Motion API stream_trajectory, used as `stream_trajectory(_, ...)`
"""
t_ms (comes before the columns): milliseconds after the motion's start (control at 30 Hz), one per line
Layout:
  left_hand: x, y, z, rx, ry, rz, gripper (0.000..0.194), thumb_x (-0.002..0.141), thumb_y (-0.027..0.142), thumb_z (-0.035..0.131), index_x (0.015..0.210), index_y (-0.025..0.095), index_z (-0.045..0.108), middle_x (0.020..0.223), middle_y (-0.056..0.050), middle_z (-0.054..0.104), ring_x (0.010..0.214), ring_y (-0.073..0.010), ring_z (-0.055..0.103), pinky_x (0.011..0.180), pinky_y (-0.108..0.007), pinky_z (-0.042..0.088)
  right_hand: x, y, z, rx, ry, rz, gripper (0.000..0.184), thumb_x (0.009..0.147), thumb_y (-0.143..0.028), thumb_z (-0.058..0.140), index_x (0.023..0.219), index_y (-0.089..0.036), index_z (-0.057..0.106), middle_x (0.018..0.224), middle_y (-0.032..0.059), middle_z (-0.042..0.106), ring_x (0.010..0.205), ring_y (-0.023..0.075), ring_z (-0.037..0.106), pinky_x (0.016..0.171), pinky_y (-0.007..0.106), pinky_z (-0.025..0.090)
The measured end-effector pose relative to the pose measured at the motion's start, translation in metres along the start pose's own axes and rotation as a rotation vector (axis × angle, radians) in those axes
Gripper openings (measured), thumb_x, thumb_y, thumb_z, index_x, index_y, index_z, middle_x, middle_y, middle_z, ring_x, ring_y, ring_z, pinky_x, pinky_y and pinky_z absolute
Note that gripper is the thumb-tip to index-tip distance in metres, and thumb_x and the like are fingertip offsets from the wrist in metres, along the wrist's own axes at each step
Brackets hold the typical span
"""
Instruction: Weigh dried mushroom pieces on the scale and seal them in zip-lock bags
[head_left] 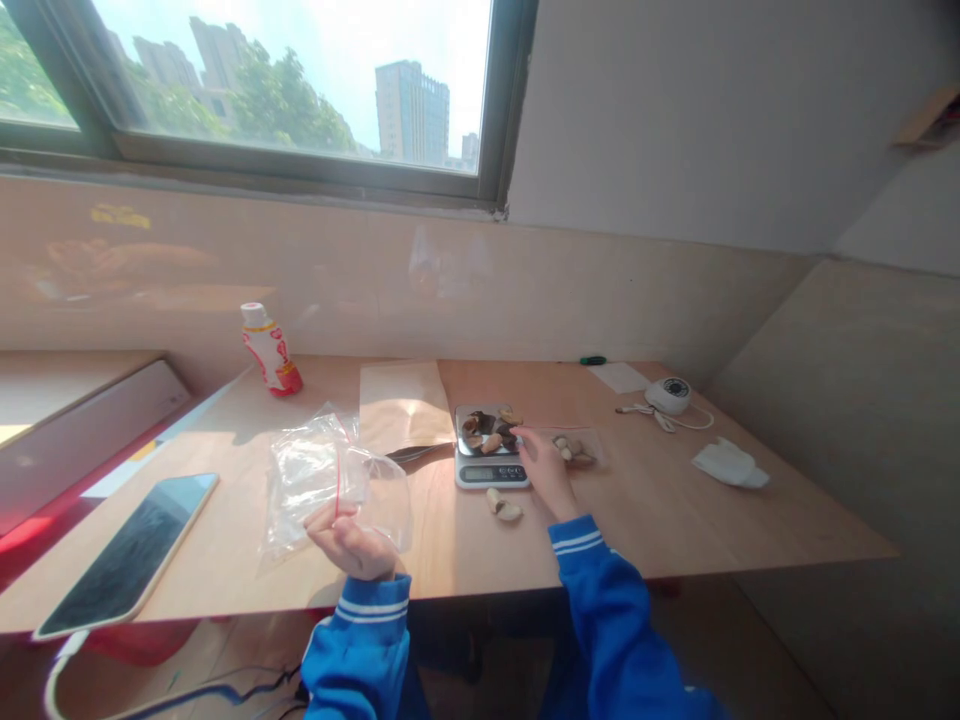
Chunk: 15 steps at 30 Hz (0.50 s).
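My left hand point(351, 545) is closed on a clear zip bag point(375, 490) with a red seal line, held just above the table's near edge. My right hand point(545, 468) reaches to the right side of a small digital kitchen scale point(489, 470), fingers pinched near the dark and tan dried pieces point(489, 430) piled on its platform. I cannot make out whether the fingers hold a piece. Two pale pieces point(504, 505) lie on the table in front of the scale. More pieces lie in a clear bag point(576, 448) just right of my hand.
A stack of clear bags point(304, 470) lies left of the scale, a brown paper envelope point(401, 405) behind. A phone point(135, 550) lies at the left, a red-and-white bottle point(270, 350) at the back, a white round device with cable point(669, 395) and a crumpled tissue point(729, 465) at the right.
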<state>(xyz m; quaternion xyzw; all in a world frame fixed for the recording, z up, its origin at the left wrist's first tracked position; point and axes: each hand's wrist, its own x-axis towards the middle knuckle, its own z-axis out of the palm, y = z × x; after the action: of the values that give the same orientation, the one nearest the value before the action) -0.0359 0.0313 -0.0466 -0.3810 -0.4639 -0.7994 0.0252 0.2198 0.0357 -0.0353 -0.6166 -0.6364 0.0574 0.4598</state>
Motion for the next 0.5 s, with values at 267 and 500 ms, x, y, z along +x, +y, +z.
stream_trajectory(267,0.004,0.011,0.002,-0.007,-0.020,0.009,0.019,0.085,0.035,0.038,0.072,0.022,0.041,0.072,0.001,0.042,0.069,-0.0183,0.043,0.067,-0.036,0.037,-0.058,0.003,-0.027,0.062,0.184,0.086,0.029,0.085,-0.016,0.038,0.095,-0.018,0.065,0.099,0.0097,0.065,0.095,0.0215,0.060,0.084,0.037,0.049)
stream_trajectory(500,0.002,0.004,0.002,-0.013,-0.034,-0.035,0.018,0.085,0.035,0.039,0.073,0.022,0.043,0.072,0.000,0.044,0.070,-0.0192,0.044,0.070,-0.037,0.037,-0.090,0.007,-0.037,0.119,0.199,0.299,0.026,0.080,-0.019,0.041,0.090,-0.018,0.065,0.090,0.0078,0.066,0.086,0.0214,0.061,0.076,0.033,0.049)
